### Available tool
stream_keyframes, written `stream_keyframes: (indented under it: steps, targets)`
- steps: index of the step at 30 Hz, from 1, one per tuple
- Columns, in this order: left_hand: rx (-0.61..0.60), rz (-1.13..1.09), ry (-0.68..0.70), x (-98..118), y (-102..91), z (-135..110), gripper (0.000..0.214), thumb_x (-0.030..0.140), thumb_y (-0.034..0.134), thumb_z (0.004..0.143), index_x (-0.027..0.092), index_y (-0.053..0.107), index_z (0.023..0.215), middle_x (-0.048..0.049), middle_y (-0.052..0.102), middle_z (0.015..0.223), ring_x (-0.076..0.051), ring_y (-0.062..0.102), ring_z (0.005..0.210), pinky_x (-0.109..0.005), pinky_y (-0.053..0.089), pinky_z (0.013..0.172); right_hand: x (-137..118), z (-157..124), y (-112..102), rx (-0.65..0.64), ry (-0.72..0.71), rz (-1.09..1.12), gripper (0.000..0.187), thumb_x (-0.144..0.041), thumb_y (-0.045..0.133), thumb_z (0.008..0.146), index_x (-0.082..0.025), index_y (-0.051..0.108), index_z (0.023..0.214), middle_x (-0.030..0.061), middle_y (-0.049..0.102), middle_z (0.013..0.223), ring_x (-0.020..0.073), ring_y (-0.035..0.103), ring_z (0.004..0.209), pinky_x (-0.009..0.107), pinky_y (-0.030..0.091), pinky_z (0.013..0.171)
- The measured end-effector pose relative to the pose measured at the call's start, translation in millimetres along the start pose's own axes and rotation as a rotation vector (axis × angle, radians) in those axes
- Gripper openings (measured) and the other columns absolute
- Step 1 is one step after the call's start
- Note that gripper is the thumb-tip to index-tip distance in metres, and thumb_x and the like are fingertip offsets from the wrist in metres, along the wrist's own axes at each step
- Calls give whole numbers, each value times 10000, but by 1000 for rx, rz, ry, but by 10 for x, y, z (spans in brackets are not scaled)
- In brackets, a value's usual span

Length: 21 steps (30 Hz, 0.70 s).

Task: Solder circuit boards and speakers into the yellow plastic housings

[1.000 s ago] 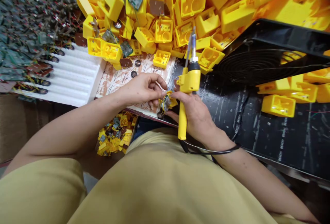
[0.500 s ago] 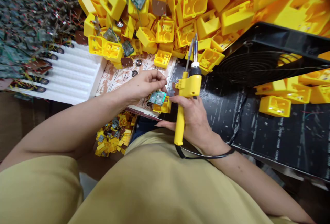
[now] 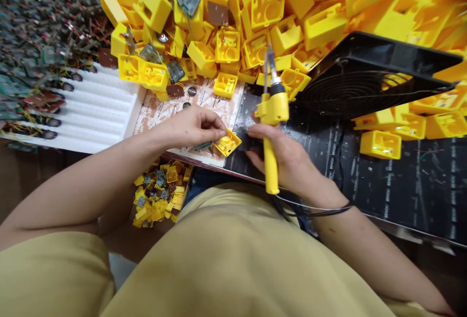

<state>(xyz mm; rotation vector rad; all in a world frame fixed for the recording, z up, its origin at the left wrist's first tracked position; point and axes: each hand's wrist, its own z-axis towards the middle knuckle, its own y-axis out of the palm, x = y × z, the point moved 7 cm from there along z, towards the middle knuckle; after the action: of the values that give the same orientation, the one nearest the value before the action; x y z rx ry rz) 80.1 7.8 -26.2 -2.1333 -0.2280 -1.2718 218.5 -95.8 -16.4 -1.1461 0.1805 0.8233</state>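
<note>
My left hand (image 3: 195, 126) is pinched on a small yellow plastic housing (image 3: 228, 142) with a green circuit board (image 3: 203, 146) hanging beside it, just above the patterned board (image 3: 171, 108) at the table's near edge. My right hand (image 3: 286, 159) is closed around a yellow soldering iron (image 3: 272, 122), its tip pointing up and away. The iron's black cord (image 3: 310, 210) loops past my wrist. The two hands are a short gap apart.
A big heap of yellow housings (image 3: 262, 10) fills the back. A black fan (image 3: 365, 88) leans at the right on a black mat (image 3: 401, 181). A white ribbed tray (image 3: 95, 113) and a pile of wired circuit boards (image 3: 40, 40) lie left. A box of finished parts (image 3: 160, 195) sits below the table edge.
The housing and board went from between both hands to my left hand alone, now turned open side up. My right hand drew back to the right with the iron.
</note>
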Motion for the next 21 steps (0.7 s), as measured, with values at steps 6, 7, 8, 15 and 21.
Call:
stream_keyframes:
  steps: [6, 7, 8, 15, 21]
  targets:
    - [59, 228, 117, 178, 32, -105, 162, 240, 605, 779, 157, 727, 845, -3, 732, 779, -118, 650, 723, -218, 475, 697, -47, 106, -32, -12, -48, 7, 587, -396, 685, 832, -247, 364, 1301, 80, 615, 1114, 251, 602, 1051, 426, 497, 942]
    - [66, 245, 127, 191, 24, -127, 170, 233, 598, 783, 160, 728, 867, 1, 734, 791, -118, 651, 730, -218, 475, 709, -77, 150, 23, -27, -73, 15, 567, -390, 670, 845, -244, 363, 1299, 79, 614, 1122, 241, 601, 1052, 415, 497, 940]
    - [76, 258, 140, 202, 15, -151, 179, 228, 589, 788, 163, 725, 884, 6, 735, 796, -116, 649, 726, -217, 472, 711, -106, 190, 81, -45, -98, 23, 545, -381, 650, 861, -239, 359, 1299, 80, 611, 1144, 230, 599, 1062, 397, 499, 932]
    - [137, 631, 205, 230, 118, -242, 160, 231, 563, 816, 181, 715, 812, 1, 733, 757, -151, 630, 719, -348, 410, 862, -148, 110, 142, 10, -103, -83, 385, -305, 604, 902, -210, 428, 1231, 59, 656, 1046, 193, 635, 898, 353, 467, 813]
    - [192, 717, 297, 298, 213, -215, 173, 241, 545, 844, 179, 702, 808, -19, 723, 813, -177, 621, 766, -355, 390, 826, -109, -82, -36, 73, -25, -182, 414, -314, 671, 856, -209, 457, 1195, 68, 658, 1020, 222, 629, 861, 380, 451, 789]
